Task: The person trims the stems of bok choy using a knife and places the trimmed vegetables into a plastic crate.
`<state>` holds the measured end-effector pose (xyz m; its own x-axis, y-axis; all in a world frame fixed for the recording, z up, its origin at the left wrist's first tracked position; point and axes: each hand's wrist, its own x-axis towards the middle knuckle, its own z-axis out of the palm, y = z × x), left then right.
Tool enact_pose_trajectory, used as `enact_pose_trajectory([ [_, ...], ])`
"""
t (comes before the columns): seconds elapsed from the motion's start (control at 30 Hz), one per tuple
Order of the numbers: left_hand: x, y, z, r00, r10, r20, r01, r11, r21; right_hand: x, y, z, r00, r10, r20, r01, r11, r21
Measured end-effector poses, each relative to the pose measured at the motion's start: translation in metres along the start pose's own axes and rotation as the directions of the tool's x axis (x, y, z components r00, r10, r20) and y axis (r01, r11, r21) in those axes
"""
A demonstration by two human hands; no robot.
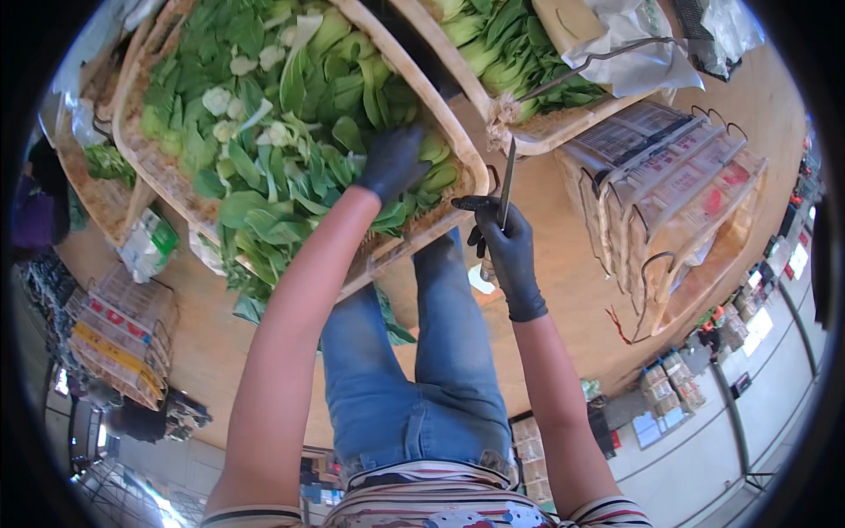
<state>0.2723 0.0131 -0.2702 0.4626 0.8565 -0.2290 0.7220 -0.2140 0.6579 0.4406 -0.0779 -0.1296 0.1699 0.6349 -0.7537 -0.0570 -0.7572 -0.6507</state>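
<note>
My left hand (392, 165), in a dark glove, reaches into a big pale crate (451, 132) heaped with bok choy (330, 84). It rests against the greens near the crate's right side. Its fingers are partly hidden and blurred, so their grip does not show. My right hand (510, 255), gloved too, is closed around a knife (509, 180) just outside the crate's near right corner. The blade points away from me, with one finger stretched out to the left. Loose leafy greens (255, 220) spill over the crate's near left edge.
Another crate (563, 130) of bok choy stands at the far right, with a metal hook rod (598, 60) and plastic wrapping (638, 53) on it. Stacked crates (673, 198) stand to the right, more stacked crates (123, 330) to the left. A green-and-white bag (150, 245) lies left.
</note>
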Motion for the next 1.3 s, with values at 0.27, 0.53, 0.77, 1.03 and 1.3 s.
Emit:
enact_pose_trajectory([
  [0.27,0.014,-0.003,0.028,0.990,-0.033,0.138,0.010,0.986,0.169,-0.030,0.024,-0.013,0.993,0.054,-0.104,-0.061,0.996,-0.062],
  [0.53,-0.049,0.008,-0.059,0.971,-0.121,0.206,0.147,0.982,-0.116,-0.030,-0.008,0.010,0.998,-0.018,-0.061,0.010,0.992,-0.129],
  [0.77,-0.099,0.043,-0.211,0.955,0.039,-0.295,-0.126,0.951,-0.283,-0.035,-0.102,0.095,0.821,-0.485,0.302,0.517,0.856,-0.030],
  [1.03,-0.112,0.035,-0.315,0.981,0.191,0.025,-0.178,0.947,-0.266,-0.062,-0.144,0.125,0.798,-0.391,0.459,0.440,0.898,0.000],
  [1.3,-0.139,-0.012,-0.287,0.882,0.062,0.466,0.383,0.481,-0.789,-0.041,-0.151,0.152,0.715,-0.274,0.643,0.550,0.788,-0.277],
])
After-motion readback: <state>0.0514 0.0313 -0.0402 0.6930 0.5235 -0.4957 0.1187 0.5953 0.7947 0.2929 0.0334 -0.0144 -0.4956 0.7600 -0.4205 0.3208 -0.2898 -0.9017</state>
